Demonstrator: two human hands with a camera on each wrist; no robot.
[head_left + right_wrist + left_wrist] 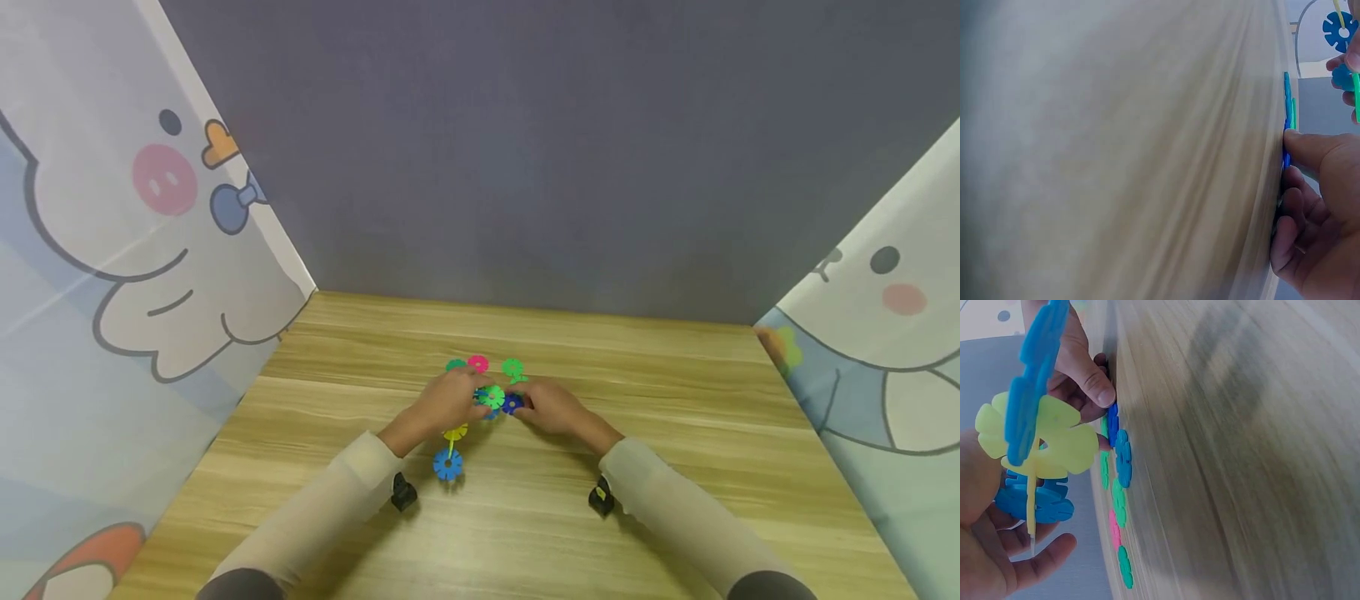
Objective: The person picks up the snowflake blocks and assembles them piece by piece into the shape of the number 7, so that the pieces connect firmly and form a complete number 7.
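Observation:
My left hand [444,400] holds a joined chain of flower-shaped interlocking discs above the table. A blue disc [447,464] hangs at its near end, linked to a yellow disc [1063,437]. Between the left fingers and thumb shows a light green disc [491,396], with another blue disc [1035,499] by the fingers. My right hand [553,406] is down at the table, its thumb and fingers pinching a dark blue disc [513,404] lying there. Next to that disc lies a lighter blue disc [1123,459], flat on the wood.
Beyond the hands lie loose discs: a pink one [478,363], a dark green one [456,365] and a green one [512,367]. The wood-grain table [525,517] ends at a grey panel [525,167]. Cartoon-printed sheets [165,275] stand at both sides.

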